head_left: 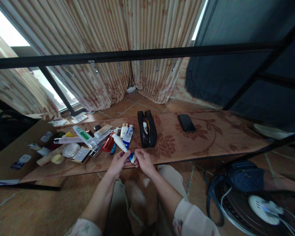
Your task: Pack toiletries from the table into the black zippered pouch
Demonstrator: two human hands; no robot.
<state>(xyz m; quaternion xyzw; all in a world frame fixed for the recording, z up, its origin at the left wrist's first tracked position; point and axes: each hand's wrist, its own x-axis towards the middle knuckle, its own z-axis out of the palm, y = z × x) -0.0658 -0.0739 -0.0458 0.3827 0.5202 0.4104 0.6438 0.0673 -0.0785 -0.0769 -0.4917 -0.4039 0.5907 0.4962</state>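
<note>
My left hand (pixel 119 163) and my right hand (pixel 145 162) meet at the table's front edge. Between their fingers is a small blue-and-white tube (pixel 132 158), partly covered by the fingers. A white squeeze tube (pixel 119 142) reaches down to my left fingertips; whether they touch it I cannot tell. Just beyond lie a blue-and-white tube (pixel 128 136), a red bottle (pixel 108 143) and a blue pen-like item (pixel 113 148). Behind my right hand stands a black zip pouch (pixel 152 134), unzipped, with a white item (pixel 145 127) inside.
Cosmetics, including a round clear container (pixel 70 149) and a glittery compact (pixel 81 154), crowd the left side near a cardboard box (pixel 17 152). A phone (pixel 186 123) lies to the right. A dark metal bar (pixel 147 54) crosses behind. A blue bag (pixel 245 175) and power strip (pixel 260 209) sit lower right.
</note>
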